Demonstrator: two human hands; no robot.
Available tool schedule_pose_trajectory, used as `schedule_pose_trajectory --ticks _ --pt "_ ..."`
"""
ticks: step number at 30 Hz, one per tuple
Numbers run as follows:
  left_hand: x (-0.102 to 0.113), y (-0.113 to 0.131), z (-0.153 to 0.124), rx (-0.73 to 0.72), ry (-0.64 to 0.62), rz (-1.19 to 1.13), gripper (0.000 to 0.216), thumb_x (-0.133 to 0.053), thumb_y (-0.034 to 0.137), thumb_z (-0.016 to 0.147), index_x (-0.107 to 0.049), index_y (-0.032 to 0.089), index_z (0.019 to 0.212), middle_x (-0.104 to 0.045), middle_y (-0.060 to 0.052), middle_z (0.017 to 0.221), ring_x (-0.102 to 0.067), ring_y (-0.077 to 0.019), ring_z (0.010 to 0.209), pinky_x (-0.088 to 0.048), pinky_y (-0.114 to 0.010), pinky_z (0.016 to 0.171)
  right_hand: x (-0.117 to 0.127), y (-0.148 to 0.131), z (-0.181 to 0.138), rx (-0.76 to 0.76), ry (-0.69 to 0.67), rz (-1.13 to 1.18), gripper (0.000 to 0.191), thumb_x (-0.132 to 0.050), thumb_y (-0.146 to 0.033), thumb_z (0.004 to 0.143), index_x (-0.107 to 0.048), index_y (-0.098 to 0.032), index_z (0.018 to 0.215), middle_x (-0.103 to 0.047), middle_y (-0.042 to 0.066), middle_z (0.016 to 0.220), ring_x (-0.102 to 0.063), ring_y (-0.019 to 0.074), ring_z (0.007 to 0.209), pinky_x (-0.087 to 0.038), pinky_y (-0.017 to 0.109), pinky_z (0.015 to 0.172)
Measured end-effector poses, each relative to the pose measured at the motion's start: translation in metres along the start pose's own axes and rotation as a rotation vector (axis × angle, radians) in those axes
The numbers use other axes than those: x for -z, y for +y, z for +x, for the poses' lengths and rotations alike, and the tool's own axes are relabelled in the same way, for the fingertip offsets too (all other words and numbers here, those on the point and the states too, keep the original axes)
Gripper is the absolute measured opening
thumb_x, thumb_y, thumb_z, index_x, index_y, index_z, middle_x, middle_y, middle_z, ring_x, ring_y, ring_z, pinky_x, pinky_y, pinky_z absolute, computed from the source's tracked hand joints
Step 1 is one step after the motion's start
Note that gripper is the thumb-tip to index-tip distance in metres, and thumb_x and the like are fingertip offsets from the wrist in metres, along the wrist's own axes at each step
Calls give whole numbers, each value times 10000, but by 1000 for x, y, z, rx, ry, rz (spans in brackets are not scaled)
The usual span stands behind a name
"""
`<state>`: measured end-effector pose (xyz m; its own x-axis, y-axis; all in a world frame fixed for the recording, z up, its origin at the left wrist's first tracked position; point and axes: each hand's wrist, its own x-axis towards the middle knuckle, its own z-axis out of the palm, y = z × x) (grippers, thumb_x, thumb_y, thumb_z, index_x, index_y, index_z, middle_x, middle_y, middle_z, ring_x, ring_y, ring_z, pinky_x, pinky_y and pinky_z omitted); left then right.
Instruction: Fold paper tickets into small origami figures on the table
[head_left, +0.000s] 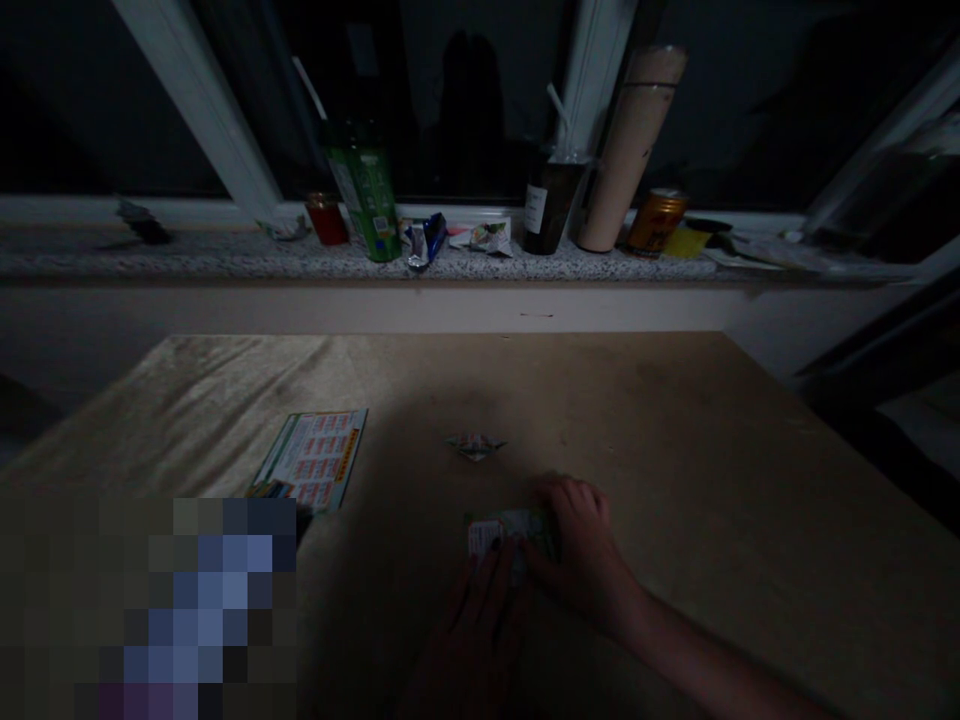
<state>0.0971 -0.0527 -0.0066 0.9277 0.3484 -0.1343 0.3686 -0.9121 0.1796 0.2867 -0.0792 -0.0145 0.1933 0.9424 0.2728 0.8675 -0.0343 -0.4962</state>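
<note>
A small printed sheet of paper (486,537) lies on the table in front of me, in deep shadow. My left hand (476,625) rests on its near part, fingers stretched out and lying flat. At the sheet's right edge is my right hand (583,535), its fingers curled and its thumb against the paper, gripping that edge. Just beyond the sheet sits a small folded paper piece (476,445) with pointed ends. Dim light hides whether the sheet under my hands has creases.
A printed leaflet (319,455) lies on the cloth-covered table (675,420), left of my hands. On the sill (465,268) stand a green container (371,200), a dark cup with a straw (551,205), a tall pink flask (630,150) and an orange can (656,222). Pixelation covers the lower left.
</note>
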Motion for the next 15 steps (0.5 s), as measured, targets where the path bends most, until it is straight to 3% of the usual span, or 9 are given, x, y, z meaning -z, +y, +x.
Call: schedule_pose_trajectory --ticks 7,15 --pt "-1 -1 -2 8 49 -47 652 -470 318 896 -188 149 1459 -207 -130 1498 -213 -312 1359 -310 -473 1054 1 -2 0 -5 6 25 329 -636 -207 698 -491 -196 993 -572 71 954 -500 269 908 -346 442 825" --pt "0 0 -1 18 3 -41 689 -485 416 885 -211 135 1451 -198 -152 1496 -216 -335 1352 -319 -489 1045 0 1 0 5 10 39 248 -587 -169 745 -491 -194 972 -577 56 917 -514 248 893 -336 417 822"
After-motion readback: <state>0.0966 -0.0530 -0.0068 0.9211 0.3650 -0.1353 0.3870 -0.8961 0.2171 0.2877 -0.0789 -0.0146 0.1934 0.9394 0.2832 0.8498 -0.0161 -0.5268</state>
